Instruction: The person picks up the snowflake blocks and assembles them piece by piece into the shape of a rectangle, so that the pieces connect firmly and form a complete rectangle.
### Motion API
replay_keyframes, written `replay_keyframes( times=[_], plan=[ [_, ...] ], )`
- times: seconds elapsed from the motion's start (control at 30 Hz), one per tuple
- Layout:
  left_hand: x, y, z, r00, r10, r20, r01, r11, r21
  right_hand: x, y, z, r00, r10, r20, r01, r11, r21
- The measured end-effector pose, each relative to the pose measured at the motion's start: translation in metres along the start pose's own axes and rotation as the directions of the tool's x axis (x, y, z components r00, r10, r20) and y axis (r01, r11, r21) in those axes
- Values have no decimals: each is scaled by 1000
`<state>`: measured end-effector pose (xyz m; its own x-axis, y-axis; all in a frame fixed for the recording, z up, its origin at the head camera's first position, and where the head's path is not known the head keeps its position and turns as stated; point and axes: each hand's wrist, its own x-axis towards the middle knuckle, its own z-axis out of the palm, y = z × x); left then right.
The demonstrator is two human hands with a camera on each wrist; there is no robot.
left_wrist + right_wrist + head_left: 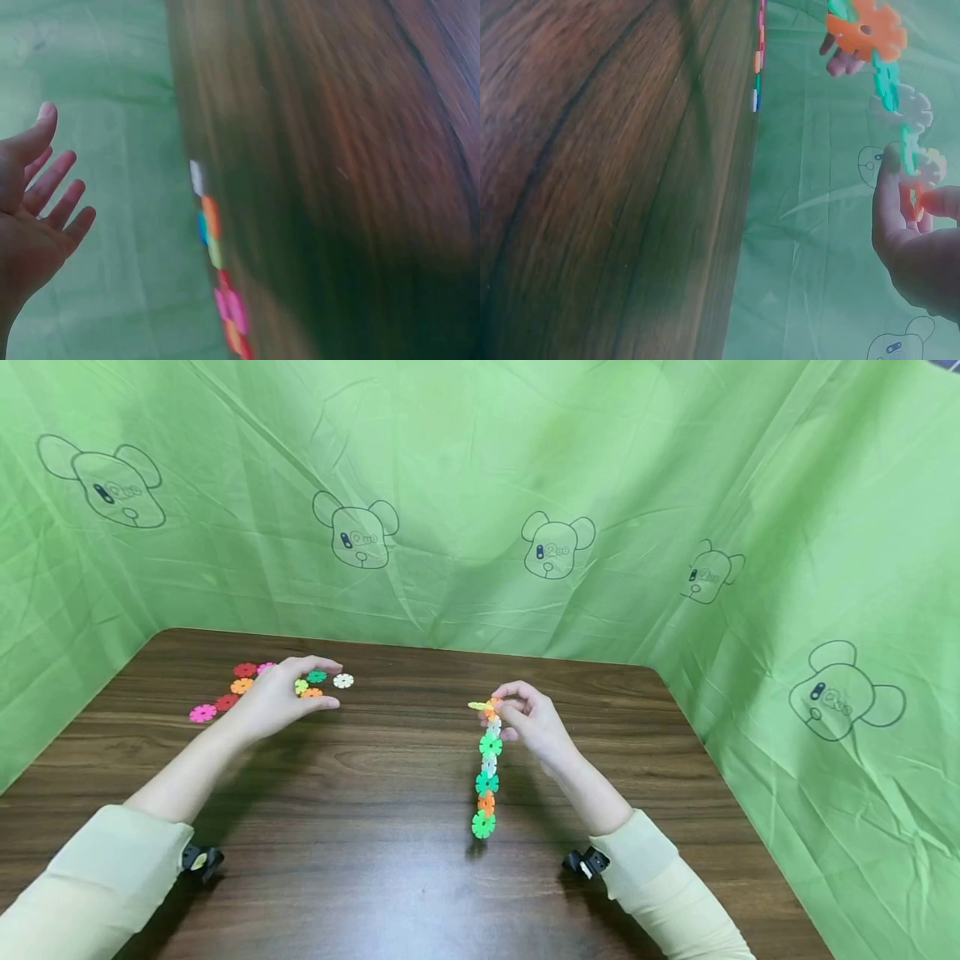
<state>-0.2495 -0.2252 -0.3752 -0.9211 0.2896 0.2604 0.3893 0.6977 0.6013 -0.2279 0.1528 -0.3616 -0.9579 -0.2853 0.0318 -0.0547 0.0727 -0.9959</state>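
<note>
My right hand (538, 724) pinches the upper end of a chain of interlocking plastic snowflake discs (490, 746), which hangs down in green, white and orange pieces. A yellow disc (477, 705) sticks out edge-on by the fingertips. In the right wrist view, thumb and fingers grip an orange disc (917, 201) at the chain's end. On the left, my left hand (279, 697) is held over loose snowflake discs, thumb and fingers spread apart with nothing between them. A white disc (343, 681) lies just beyond its fingertips, beside a dark green disc (317, 677). The hand partly hides the group.
More loose discs lie left of the left hand, among them a pink disc (202, 713), a red disc (244, 669) and an orange disc (242, 686). They rest on a brown wooden table (375, 827). A green curtain (465, 460) hangs behind and on both sides.
</note>
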Motion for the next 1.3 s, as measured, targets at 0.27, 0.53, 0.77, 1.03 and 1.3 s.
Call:
replay_keyframes(
  times=[0.27,0.53,0.77,1.03,1.3],
  plan=[
    [5,-39,5,998,-30,50,31,999,-12,4,6,-5,1000,14,-22,-14,1000,-8],
    [17,-65,9,988,-61,141,54,997,51,6,11,-8,1000,-28,5,28,1000,-12],
    [23,-80,15,974,-122,193,101,988,116,6,12,-7,999,-16,37,17,1000,-18],
    [27,-94,19,975,-120,186,91,983,158,7,10,-4,999,2,47,-2,1000,0],
    [28,-89,19,980,-110,163,80,980,180,8,11,-3,998,21,51,-21,1000,-8]
  ],
)
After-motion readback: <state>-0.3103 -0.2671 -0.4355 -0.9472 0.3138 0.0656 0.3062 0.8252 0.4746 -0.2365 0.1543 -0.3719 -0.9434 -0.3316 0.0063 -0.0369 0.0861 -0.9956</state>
